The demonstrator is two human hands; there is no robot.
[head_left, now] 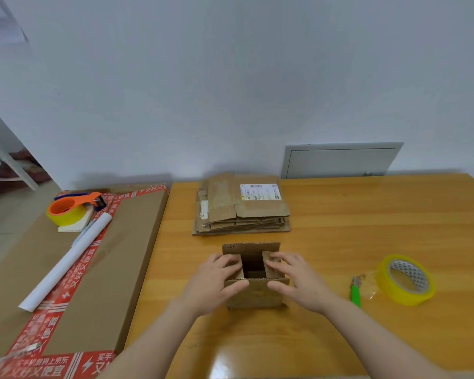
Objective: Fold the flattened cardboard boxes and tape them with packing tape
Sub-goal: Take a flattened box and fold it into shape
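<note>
Wooden table (367, 214) against a pale wall. 1 small cardboard box (257, 294) stands erected at table centre. Left hand (216, 280) & right hand (298, 283), fingers spread fairly straight, press its 2 side flaps inward. Near & far flaps are not yet down and no tape shows on top, so prob. an early stage. Stack of flattened boxes (244, 212) behind it is still to fold. Yellow tape roll (405, 280) & green cutter (355, 294) lie to the right. Orange tape dispenser (71, 209) & white paper roll (69, 258) rest on a large carton (121, 242) at left. No obstruction evident.
</note>
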